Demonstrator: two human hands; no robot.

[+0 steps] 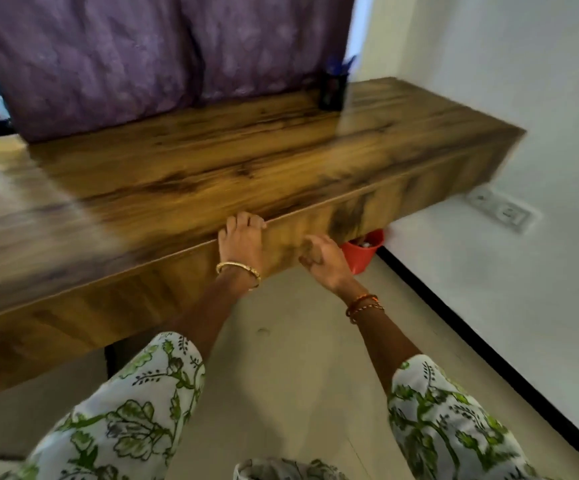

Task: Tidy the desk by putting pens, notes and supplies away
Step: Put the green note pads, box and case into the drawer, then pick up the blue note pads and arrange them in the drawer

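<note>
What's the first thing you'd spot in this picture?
The big shiny wooden desk fills the middle, with a purple curtain hanging behind it. The left hand rests on its front edge, the right hand just off it. A red bin peeks out underneath.

Pen holder (332, 90) on desk (177, 174) — bucket (362, 252) beneath.

A dark pen holder (332, 93) with blue pens stands upright at the wooden desk's (177, 174) far edge.
</note>
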